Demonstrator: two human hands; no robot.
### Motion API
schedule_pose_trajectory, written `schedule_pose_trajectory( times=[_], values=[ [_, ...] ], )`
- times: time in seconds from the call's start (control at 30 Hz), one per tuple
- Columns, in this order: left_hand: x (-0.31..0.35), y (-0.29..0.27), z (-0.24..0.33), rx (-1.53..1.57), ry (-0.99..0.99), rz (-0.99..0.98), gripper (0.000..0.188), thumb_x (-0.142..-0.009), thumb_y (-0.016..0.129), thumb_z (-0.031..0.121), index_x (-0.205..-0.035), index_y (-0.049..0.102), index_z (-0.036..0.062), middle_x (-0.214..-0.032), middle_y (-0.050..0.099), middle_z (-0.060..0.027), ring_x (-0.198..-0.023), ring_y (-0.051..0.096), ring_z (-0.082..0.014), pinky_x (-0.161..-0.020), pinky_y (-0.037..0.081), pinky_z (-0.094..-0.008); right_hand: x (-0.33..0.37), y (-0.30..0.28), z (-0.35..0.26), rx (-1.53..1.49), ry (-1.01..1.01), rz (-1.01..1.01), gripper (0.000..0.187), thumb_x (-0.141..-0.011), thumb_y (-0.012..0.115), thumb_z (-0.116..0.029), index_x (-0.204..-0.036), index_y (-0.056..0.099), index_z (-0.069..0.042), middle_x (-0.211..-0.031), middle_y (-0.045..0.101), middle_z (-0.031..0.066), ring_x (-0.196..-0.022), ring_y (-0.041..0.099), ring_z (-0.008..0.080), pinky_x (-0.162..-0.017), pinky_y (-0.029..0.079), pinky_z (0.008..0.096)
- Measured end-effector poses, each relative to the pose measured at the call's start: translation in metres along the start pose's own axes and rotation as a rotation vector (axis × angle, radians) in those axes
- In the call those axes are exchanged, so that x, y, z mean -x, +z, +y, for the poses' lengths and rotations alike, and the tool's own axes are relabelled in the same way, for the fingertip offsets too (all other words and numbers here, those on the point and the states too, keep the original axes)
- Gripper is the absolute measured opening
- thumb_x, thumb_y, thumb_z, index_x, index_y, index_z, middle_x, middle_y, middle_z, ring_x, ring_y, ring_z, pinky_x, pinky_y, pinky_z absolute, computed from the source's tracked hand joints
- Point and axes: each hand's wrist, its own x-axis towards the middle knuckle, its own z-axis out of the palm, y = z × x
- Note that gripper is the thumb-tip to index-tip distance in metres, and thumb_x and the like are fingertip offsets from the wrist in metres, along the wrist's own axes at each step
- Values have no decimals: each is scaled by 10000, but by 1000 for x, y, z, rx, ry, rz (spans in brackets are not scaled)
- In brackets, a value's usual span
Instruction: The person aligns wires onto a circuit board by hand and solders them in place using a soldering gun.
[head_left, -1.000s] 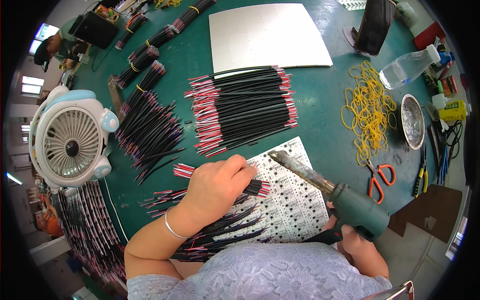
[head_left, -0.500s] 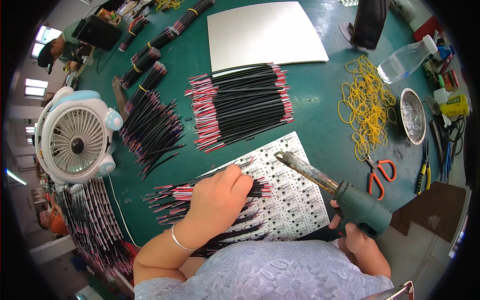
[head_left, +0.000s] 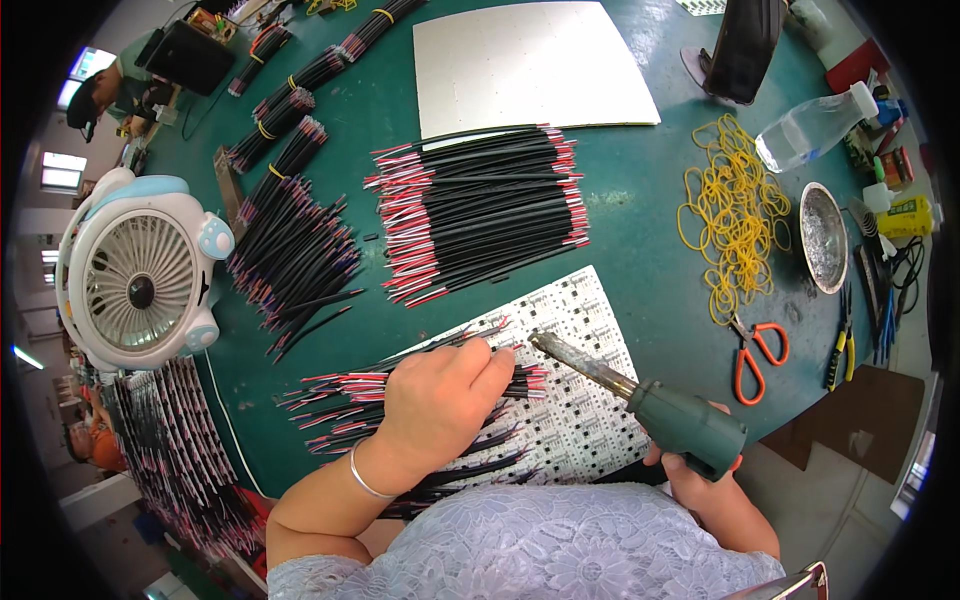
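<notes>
My left hand (head_left: pixel 440 400) is closed in a pinch over the white circuit board panel (head_left: pixel 590 390); a wire with a red end shows at its fingertips. Black wires (head_left: pixel 345 385) with red and white stripped ends lie under and beside it, across the panel's left part. A soldering iron (head_left: pixel 690 425) with a green handle is gripped in my right hand (head_left: pixel 700 480). Its metal tip points up and left over the panel, close to my left fingertips. Whether the tip touches anything I cannot tell.
Beyond the panel lies a wide stack of black wires (head_left: pixel 500 205), with a white board (head_left: pixel 530 65) behind it. To the left are loose wires (head_left: pixel 295 255) and a fan (head_left: pixel 140 290). Yellow rubber bands (head_left: pixel 730 220), a metal bowl (head_left: pixel 823 238), a bottle (head_left: pixel 815 128) and orange-handled pliers (head_left: pixel 750 370) are right.
The soldering iron in my right hand has moved left, its tip nearer my left fingertips. My left hand has barely moved and stays pinched.
</notes>
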Motion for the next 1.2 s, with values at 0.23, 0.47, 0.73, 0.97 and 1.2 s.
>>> schedule_pose_trajectory(
  times=[0.23,0.47,0.73,0.97,1.2],
  values=[
    [-2,-2,1,-22,-14,-20,220,-707,653,89,-924,687,88,-682,446,-26,-534,510,-182,-460,414,-315,-5,3,-4,71,-108,2,346,-881,594,-232,-1117,587,20,-839,623,75,-616,623,144,-602,513,286],
    [-2,-2,1,-27,-4,-47,239,-695,646,76,-930,686,86,-690,435,-25,-549,520,-176,-463,420,-312,-14,-4,-17,21,25,-108,304,-671,729,-58,-971,689,-70,-1004,673,106,-913,619,302,-816,498,390],
    [-1,-2,1,-60,17,-71,211,-739,613,124,-946,635,88,-781,504,-21,-553,518,-148,-479,419,-294,-9,-2,-8,-96,-180,27,406,-884,614,-246,-1121,520,70,-898,634,117,-601,623,163,-559,512,280],
    [-2,-1,2,-42,-2,-56,260,-678,648,64,-935,683,86,-698,437,-26,-556,522,-177,-462,417,-311,-6,-2,-3,73,-159,-34,375,-887,603,-222,-1141,538,47,-961,618,129,-628,624,150,-571,516,282],
    [-2,-1,2,-33,-5,-56,274,-667,648,54,-937,680,84,-703,438,-26,-557,520,-177,-461,416,-312,-10,-1,-9,137,-161,-28,323,-854,567,-114,-1137,563,43,-890,606,94,-620,618,140,-581,512,277]
  ],
)
